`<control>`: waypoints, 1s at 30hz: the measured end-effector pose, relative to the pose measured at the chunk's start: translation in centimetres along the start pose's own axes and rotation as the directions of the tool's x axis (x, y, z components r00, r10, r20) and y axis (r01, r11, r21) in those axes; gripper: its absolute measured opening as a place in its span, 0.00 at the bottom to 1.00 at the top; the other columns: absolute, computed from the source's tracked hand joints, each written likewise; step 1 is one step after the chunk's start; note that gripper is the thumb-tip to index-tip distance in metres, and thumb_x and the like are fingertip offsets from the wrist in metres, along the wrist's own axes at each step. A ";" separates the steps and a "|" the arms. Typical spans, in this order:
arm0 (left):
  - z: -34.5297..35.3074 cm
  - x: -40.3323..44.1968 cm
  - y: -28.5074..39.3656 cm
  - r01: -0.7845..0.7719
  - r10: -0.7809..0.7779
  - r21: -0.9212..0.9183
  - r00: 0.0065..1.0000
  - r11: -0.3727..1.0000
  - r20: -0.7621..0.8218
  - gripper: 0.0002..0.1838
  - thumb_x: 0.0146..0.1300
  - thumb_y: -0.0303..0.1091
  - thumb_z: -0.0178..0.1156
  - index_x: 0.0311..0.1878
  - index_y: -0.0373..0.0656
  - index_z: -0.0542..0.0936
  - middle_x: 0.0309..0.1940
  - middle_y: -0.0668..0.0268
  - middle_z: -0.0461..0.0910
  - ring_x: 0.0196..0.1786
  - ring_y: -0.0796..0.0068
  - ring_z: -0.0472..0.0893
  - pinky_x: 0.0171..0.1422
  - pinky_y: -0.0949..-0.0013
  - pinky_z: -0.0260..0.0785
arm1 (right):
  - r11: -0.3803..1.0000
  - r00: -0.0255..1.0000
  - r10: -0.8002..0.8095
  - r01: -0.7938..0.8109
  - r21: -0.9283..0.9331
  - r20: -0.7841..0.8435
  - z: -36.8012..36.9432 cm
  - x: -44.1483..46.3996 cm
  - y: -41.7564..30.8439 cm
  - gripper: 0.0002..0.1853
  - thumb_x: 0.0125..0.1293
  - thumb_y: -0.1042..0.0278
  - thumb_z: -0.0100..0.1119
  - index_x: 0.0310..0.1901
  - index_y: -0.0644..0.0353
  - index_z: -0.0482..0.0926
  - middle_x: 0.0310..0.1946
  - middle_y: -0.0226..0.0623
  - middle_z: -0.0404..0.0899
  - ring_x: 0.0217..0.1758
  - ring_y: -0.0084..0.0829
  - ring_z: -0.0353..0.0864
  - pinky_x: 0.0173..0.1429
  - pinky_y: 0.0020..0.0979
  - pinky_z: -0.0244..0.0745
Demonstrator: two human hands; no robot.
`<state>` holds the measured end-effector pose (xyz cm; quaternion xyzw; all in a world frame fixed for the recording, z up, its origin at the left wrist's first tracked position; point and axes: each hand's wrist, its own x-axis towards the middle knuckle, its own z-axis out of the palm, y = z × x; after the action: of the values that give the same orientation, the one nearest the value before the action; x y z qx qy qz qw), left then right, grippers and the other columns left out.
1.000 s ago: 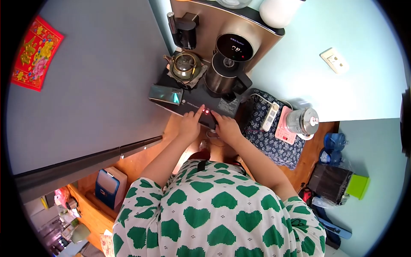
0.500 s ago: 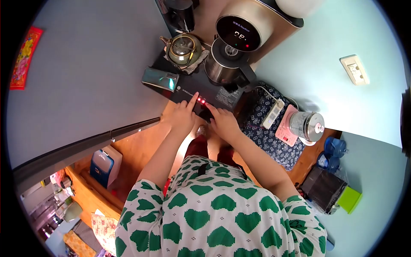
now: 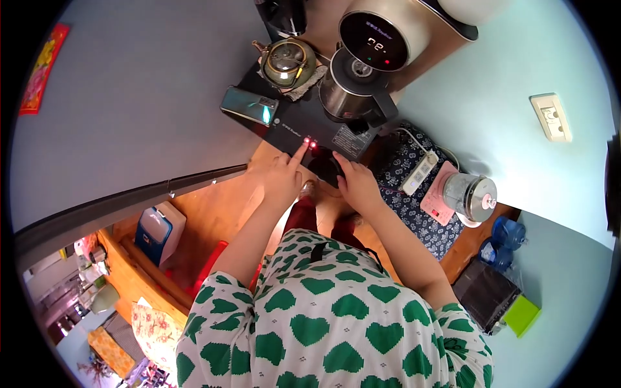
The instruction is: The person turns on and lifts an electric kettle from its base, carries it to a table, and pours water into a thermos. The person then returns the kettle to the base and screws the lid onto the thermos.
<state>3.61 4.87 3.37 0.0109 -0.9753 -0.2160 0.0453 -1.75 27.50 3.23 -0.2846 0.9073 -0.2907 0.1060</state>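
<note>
My left hand (image 3: pixel 283 181) is over the front edge of a black appliance base (image 3: pixel 294 126). Its index finger is stretched out, with the tip at the left of two red-lit buttons (image 3: pixel 313 145). Farther right, my right hand (image 3: pixel 359 187) points its index finger at the front edge of the same base, apart from the lights. Neither hand holds anything. Behind them on the base stands a steel kettle (image 3: pixel 349 100) with a black lid and handle, under a dispenser head (image 3: pixel 375 42) with a lit display. A phone (image 3: pixel 250 106) lies at the base's left side.
A teapot (image 3: pixel 284 64) sits on a cloth behind the phone. To the right, a patterned cloth (image 3: pixel 414 216) carries a power strip (image 3: pixel 420 173) and a glass kettle (image 3: pixel 469 194) on a pink base. A grey panel (image 3: pixel 142 110) borders the left.
My right index finger has drawn back to the right, away from the red lights. My left fingertip has come onto the left light. The whole view has shifted slightly.
</note>
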 end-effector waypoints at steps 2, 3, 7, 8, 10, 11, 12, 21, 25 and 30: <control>0.1 -0.4 0.1 0.000 -0.002 0.025 0.999 1.000 0.054 0.44 0.55 0.25 0.62 0.79 0.62 0.71 0.37 0.60 0.75 0.45 0.55 0.78 0.50 0.55 0.74 | 1.000 1.000 0.005 -0.005 0.031 0.004 0.0 -0.1 -0.1 0.36 0.64 0.74 0.64 0.75 0.56 0.67 0.42 0.47 0.82 0.47 0.51 0.82 0.55 0.48 0.78; 0.3 -0.6 0.2 -0.005 0.003 0.030 0.998 1.000 0.061 0.43 0.56 0.25 0.62 0.79 0.61 0.71 0.38 0.60 0.74 0.45 0.56 0.78 0.51 0.55 0.74 | 0.999 1.000 0.012 -0.012 0.031 0.012 0.0 -0.2 -0.1 0.36 0.64 0.74 0.64 0.75 0.56 0.67 0.42 0.47 0.82 0.47 0.51 0.82 0.55 0.48 0.78; 0.9 -0.6 0.5 0.016 -0.019 0.032 0.993 0.999 0.118 0.43 0.56 0.27 0.63 0.79 0.61 0.71 0.40 0.60 0.75 0.46 0.57 0.78 0.51 0.56 0.73 | 0.999 1.000 0.009 -0.009 0.034 0.010 -0.1 -0.1 -0.2 0.36 0.64 0.75 0.64 0.75 0.56 0.67 0.42 0.47 0.82 0.48 0.51 0.82 0.55 0.48 0.78; 1.1 -0.5 0.4 0.022 -0.027 0.038 0.992 0.999 0.124 0.43 0.56 0.27 0.64 0.79 0.61 0.71 0.40 0.60 0.75 0.47 0.57 0.78 0.52 0.56 0.73 | 0.999 1.000 0.010 -0.010 0.037 0.008 0.0 0.0 -0.2 0.36 0.64 0.75 0.64 0.75 0.56 0.67 0.43 0.47 0.82 0.48 0.51 0.82 0.55 0.48 0.78; 1.4 -0.3 0.6 0.034 -0.040 0.046 0.990 0.998 0.137 0.43 0.57 0.28 0.64 0.79 0.61 0.70 0.41 0.60 0.75 0.48 0.56 0.78 0.52 0.56 0.73 | 0.999 1.000 0.014 -0.015 0.041 0.005 0.0 -0.1 -0.2 0.36 0.64 0.75 0.63 0.75 0.56 0.67 0.43 0.48 0.82 0.48 0.52 0.82 0.55 0.49 0.78; 1.5 -0.1 0.6 0.033 -0.038 0.042 0.990 0.999 0.136 0.43 0.57 0.28 0.64 0.79 0.61 0.70 0.41 0.59 0.75 0.48 0.56 0.78 0.53 0.55 0.73 | 0.999 0.999 0.028 -0.028 0.042 0.017 -0.1 -0.1 -0.1 0.36 0.64 0.75 0.63 0.75 0.56 0.67 0.44 0.48 0.82 0.49 0.52 0.82 0.56 0.49 0.77; 1.7 0.0 0.6 0.031 -0.036 0.039 0.990 0.999 0.134 0.43 0.57 0.28 0.64 0.80 0.61 0.69 0.41 0.59 0.75 0.48 0.56 0.78 0.53 0.55 0.73 | 0.998 0.999 0.041 -0.042 0.042 0.028 -0.1 -0.1 -0.1 0.36 0.64 0.75 0.63 0.75 0.56 0.67 0.44 0.48 0.82 0.49 0.52 0.82 0.56 0.49 0.77; 1.9 0.7 0.6 0.023 -0.025 0.018 0.989 1.000 0.148 0.43 0.58 0.27 0.63 0.80 0.59 0.69 0.42 0.57 0.74 0.49 0.52 0.78 0.54 0.53 0.74 | 0.996 0.996 0.063 -0.067 0.060 0.056 0.0 -0.6 0.2 0.36 0.65 0.74 0.63 0.75 0.56 0.66 0.49 0.50 0.82 0.51 0.53 0.82 0.60 0.48 0.76; 1.8 0.7 0.7 0.011 -0.011 0.002 0.991 1.000 0.130 0.42 0.58 0.27 0.62 0.80 0.59 0.69 0.41 0.56 0.74 0.48 0.53 0.78 0.53 0.53 0.73 | 0.997 0.997 0.058 -0.061 0.055 0.047 0.0 -0.7 0.3 0.35 0.64 0.74 0.63 0.75 0.57 0.67 0.48 0.49 0.83 0.51 0.52 0.82 0.59 0.48 0.77; 1.9 0.8 0.7 0.019 -0.018 -0.006 0.993 1.000 0.120 0.43 0.58 0.25 0.61 0.80 0.59 0.69 0.40 0.56 0.74 0.47 0.52 0.78 0.53 0.52 0.73 | 0.999 0.999 0.029 -0.030 0.033 0.016 0.3 -0.7 0.7 0.38 0.65 0.73 0.66 0.77 0.54 0.65 0.44 0.46 0.82 0.48 0.49 0.82 0.56 0.47 0.78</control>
<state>2.69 6.28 2.06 0.0067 -0.9753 -0.2204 -0.0155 -1.36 28.22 2.60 -0.2716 0.9057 -0.3019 0.1218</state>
